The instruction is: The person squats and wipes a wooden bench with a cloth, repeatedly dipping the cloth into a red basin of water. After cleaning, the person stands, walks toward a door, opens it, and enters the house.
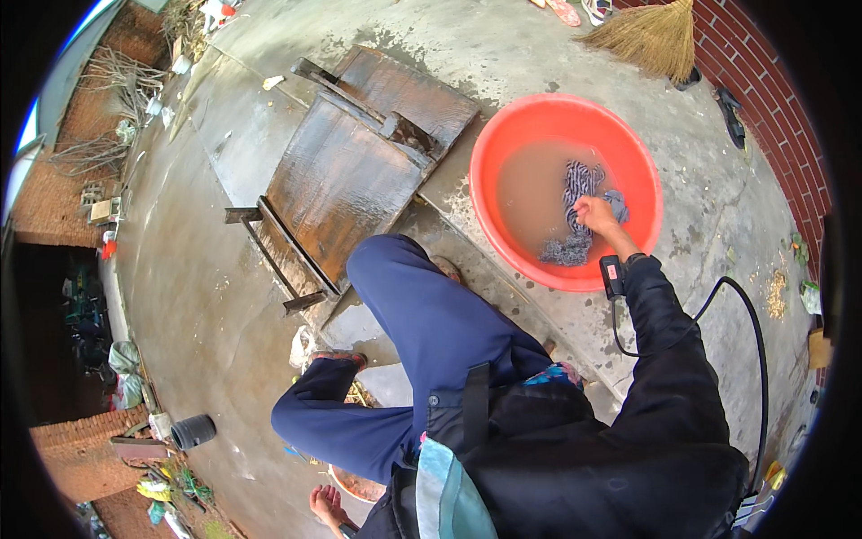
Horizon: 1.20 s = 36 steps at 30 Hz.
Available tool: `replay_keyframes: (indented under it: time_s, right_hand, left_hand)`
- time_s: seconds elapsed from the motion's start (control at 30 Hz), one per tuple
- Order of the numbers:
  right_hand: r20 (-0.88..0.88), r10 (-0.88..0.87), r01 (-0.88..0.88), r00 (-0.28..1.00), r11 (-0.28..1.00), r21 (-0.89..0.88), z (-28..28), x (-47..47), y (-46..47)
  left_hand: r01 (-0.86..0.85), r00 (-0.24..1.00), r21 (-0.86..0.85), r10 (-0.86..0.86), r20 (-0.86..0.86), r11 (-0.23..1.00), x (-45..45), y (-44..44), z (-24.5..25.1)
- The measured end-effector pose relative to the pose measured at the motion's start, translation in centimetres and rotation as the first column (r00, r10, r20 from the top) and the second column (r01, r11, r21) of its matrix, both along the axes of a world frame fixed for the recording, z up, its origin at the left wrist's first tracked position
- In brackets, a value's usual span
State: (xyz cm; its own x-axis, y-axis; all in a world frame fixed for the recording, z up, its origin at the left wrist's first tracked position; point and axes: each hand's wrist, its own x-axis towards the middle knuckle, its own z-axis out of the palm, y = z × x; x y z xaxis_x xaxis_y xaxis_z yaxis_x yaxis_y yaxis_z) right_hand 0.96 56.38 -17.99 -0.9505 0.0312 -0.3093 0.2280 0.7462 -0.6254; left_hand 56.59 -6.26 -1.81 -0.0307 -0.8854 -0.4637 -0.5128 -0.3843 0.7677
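Observation:
My right hand [598, 214] is over the red plastic basin [486, 222], its fingers closed on a wet dark-and-white striped cloth [580, 178]. The cloth lies in cloudy brown water [528, 182]; a speckled grey end [566, 250] spreads below the hand. Beside my wrist is a bunched grey piece of cloth [617, 205], which may be part of the same item. My left hand [326, 504] hangs low at the lower left, palm up with loosely curled fingers and nothing in it. Close to it, a smaller basin [357, 486] is partly hidden by my leg.
A wet wooden table [350, 182] lies overturned on the concrete, legs sticking up, left of the red basin. A straw broom [650, 37] and shoes [731, 118] are by the brick wall [774, 87]. A black cable [757, 337] loops by my right arm. A dark bucket [193, 432] lies far left.

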Motion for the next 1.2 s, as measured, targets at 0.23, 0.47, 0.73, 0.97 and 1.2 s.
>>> replay_keyframes:
  time_s: [0.23, 0.47, 0.73, 0.97, 1.2]
  right_hand:
    - [0.259, 0.385, -0.450, 0.886, 0.850, 0.274, -0.8, 1.6, -2.1]
    - [0.442, 0.308, -0.491, 0.843, 0.776, 0.397, -0.6, 2.6, -1.7]
    - [0.228, 0.525, -0.569, 0.820, 0.701, 0.430, -2.2, 2.5, -0.2]
    - [0.266, 0.291, -0.374, 0.919, 0.855, 0.358, -2.9, 2.6, 1.1]
    - [0.412, 0.326, -0.494, 0.851, 0.763, 0.417, -3.5, 3.3, 1.2]
  left_hand:
    - [-0.039, 0.999, 0.003, 0.039, -0.026, 0.999, -0.1, 0.7, -0.1]
    - [-0.098, 0.992, -0.007, 0.097, -0.075, 0.995, 0.3, 2.1, -1.0]
    - [-0.110, 0.988, 0.041, 0.114, -0.101, 0.993, 1.4, 2.4, -2.9]
    - [-0.110, 0.989, 0.068, 0.115, -0.087, 0.992, 1.8, 2.5, -2.8]
    - [-0.125, 0.989, 0.039, 0.128, -0.077, 0.991, 1.9, 3.0, -2.1]
